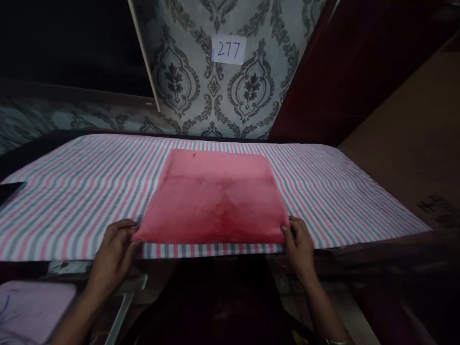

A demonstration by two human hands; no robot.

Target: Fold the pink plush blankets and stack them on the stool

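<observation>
A flat, roughly rectangular red cloth (219, 196) lies spread on a striped tablecloth (97, 182). It has a crease across its middle, faint wrinkles and a small dark spot near its far left corner. At the near left corner, my left hand (117, 244) pinches the cloth between thumb and fingers. My right hand (299, 242) grips the near right corner in the same way. The near edge runs fairly straight between both hands. Whether the cloth is one layer or folded, I cannot tell.
Patterned wallpaper with a paper label (229, 49) reading 277 is behind the table. A dark screen (72, 48) stands at the upper left, a cardboard box (413, 129) at the right. A dark object (10, 191) sits on the table's left edge; a pale pink panel (36, 309) is below.
</observation>
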